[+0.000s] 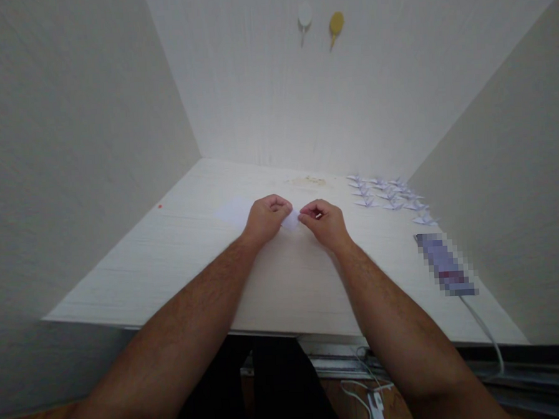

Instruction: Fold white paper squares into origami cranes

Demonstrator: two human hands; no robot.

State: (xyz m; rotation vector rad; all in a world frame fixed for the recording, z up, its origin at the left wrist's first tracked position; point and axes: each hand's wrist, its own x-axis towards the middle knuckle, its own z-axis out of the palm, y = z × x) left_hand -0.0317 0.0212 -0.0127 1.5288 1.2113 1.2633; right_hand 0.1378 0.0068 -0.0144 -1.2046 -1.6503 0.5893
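Observation:
A small piece of white paper [291, 221] is held between my two hands above the middle of the white table. My left hand [267, 217] pinches its left side with thumb and forefinger. At its right edge, the thumb and fingertips of my right hand [324, 221] are pressed together on the paper. The paper looks folded, but its exact shape is too pale and small to make out. Beside my left hand, a flat sheet of white paper [230, 211] lies on the table, partly covered by that hand.
Several folded paper cranes [391, 196] stand in rows at the back right. A blurred-out flat device [444, 264] with a cable [487, 336] lies near the right edge. Walls enclose the white table [137, 273] at left, back and right. A power strip [377, 411] is on the floor.

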